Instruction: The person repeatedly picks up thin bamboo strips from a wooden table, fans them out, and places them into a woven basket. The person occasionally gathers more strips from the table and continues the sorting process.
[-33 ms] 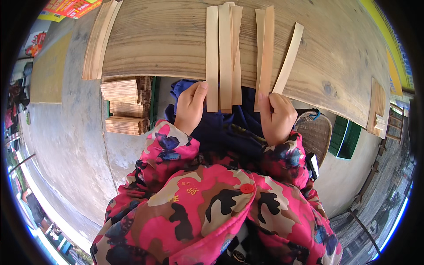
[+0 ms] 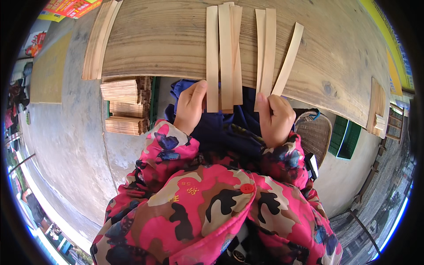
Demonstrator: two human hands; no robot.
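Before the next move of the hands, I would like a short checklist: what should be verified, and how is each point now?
1. Right hand at the near ends of the paired strips: ok.
2. Left hand gripping a strip: cannot tell; it is beside the central strips.
3. Central strips neatly squared: not ok, they overlap unevenly.
4. Slanted strip parallel to the others: not ok, its far end leans right.
5. Central strips fully on the table: not ok, near ends overhang.

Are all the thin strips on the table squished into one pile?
No, the thin strips lie in several separate spots on the wooden table, with bare wood showing between those spots.
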